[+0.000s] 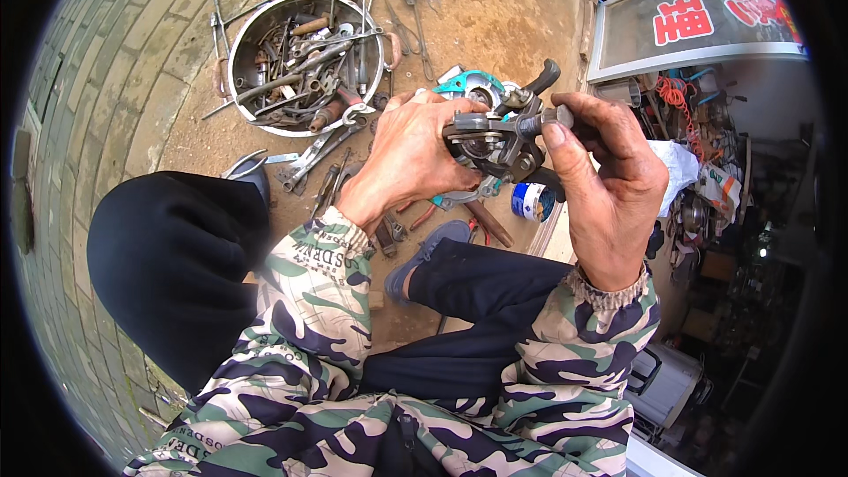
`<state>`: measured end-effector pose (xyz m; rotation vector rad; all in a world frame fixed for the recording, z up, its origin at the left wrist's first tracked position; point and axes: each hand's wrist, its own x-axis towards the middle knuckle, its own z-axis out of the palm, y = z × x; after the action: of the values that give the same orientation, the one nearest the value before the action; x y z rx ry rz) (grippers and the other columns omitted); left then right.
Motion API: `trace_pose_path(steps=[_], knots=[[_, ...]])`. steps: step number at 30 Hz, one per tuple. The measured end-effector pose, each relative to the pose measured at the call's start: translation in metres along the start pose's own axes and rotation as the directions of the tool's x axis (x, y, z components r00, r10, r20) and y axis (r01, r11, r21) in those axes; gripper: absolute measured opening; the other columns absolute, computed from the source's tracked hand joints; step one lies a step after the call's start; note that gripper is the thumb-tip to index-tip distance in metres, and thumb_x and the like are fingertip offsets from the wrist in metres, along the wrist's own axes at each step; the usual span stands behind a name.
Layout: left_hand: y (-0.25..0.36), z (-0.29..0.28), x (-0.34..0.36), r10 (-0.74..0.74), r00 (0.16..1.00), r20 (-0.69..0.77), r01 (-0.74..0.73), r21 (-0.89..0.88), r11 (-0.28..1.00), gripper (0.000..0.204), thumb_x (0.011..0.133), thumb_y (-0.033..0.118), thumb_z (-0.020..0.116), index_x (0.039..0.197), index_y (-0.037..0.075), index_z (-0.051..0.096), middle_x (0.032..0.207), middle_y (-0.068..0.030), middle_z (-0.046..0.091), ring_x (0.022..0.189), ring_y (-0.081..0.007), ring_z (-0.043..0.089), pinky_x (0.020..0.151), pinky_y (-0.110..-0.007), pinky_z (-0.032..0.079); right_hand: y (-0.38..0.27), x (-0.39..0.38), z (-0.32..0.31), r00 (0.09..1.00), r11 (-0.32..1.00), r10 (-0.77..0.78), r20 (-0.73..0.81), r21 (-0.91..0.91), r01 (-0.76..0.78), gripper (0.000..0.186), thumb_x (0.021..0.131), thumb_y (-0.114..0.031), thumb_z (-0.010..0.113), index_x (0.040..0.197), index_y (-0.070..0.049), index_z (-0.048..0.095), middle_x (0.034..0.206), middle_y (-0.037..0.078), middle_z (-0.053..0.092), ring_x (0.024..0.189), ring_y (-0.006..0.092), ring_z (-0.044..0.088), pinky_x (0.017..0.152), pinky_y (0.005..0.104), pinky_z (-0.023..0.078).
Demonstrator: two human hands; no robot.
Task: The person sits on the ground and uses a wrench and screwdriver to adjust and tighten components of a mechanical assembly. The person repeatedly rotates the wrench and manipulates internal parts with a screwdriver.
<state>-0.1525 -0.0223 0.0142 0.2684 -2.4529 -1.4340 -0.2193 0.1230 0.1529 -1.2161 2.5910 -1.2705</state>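
Observation:
My left hand (408, 157) is closed around a dark metal jaw puller (491, 136), lifted in front of me, with hooked arms sticking out at several sides. Thumb and fingers of my right hand (611, 178) pinch the head of a thick threaded bolt (530, 126) that runs into the puller's middle. Behind the puller, a teal machine part (456, 86) shows only partly. Whether the puller touches it cannot be made out.
A round metal basin (231, 79) full of wrenches and rods stands at the far left. Loose wrenches (309, 157) and pliers lie on the dirt ground. A blue can (530, 201) stands beside the teal part. At the right are a framed sign (636, 35) and a cluttered dark workshop.

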Motion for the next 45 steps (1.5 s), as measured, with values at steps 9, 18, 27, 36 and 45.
trace_pose_path(steps=[9,18,27,36,45], knots=[[0.007,0.001,0.001,-0.010,1.000,0.025,0.010,0.011,1.000,0.062,0.058,0.031,0.088,0.116,0.018,0.074,0.100,-0.0049,0.076,0.100,-0.0274,0.067,0.093,-0.042,0.044,-0.007,0.003,-0.005,0.968,0.826,-0.236,0.087,-0.506,0.247,0.018,0.087,-0.009,0.074,0.091,-0.001,0.059,0.083,0.016,0.060,0.070,0.0340,0.061,0.062,0.0395,0.048],[0.006,0.001,0.000,0.013,1.000,0.028,-0.013,0.006,1.000,0.062,0.057,0.026,0.087,0.116,0.020,0.073,0.098,-0.0071,0.072,0.098,-0.0297,0.065,0.089,-0.043,0.047,-0.013,0.004,-0.002,0.996,0.782,-0.054,0.067,-0.617,0.084,0.032,0.086,-0.024,0.079,0.080,-0.005,0.055,0.076,0.013,0.060,0.065,0.0356,0.061,0.057,0.0428,0.047],[0.000,0.007,-0.003,0.059,0.996,-0.063,-0.061,-0.020,0.998,0.057,0.057,0.029,0.088,0.112,0.020,0.076,0.097,-0.0045,0.076,0.098,-0.0278,0.066,0.090,-0.042,0.045,-0.009,0.007,-0.015,0.973,0.945,-0.154,0.175,-0.263,0.197,0.023,0.082,-0.005,0.081,0.096,0.001,0.064,0.081,0.015,0.062,0.069,0.0300,0.063,0.061,0.0357,0.049],[0.008,0.002,-0.004,0.018,1.000,-0.009,-0.017,0.033,0.999,0.057,0.058,0.029,0.087,0.113,0.020,0.075,0.097,-0.0047,0.076,0.097,-0.0280,0.066,0.090,-0.043,0.046,-0.009,0.011,-0.006,0.934,0.683,-0.302,0.191,-0.640,0.352,0.031,0.085,-0.025,0.080,0.081,-0.006,0.056,0.071,0.010,0.055,0.061,0.0310,0.061,0.053,0.0413,0.046],[0.004,-0.004,-0.003,-0.026,0.999,0.018,0.027,-0.031,0.999,0.056,0.058,0.029,0.087,0.112,0.021,0.075,0.097,-0.0053,0.075,0.099,-0.0289,0.065,0.091,-0.042,0.045,-0.009,0.014,-0.006,0.923,0.748,-0.306,0.234,-0.541,0.385,0.033,0.087,-0.019,0.079,0.077,-0.001,0.053,0.069,0.013,0.049,0.058,0.0322,0.049,0.053,0.0405,0.039]])
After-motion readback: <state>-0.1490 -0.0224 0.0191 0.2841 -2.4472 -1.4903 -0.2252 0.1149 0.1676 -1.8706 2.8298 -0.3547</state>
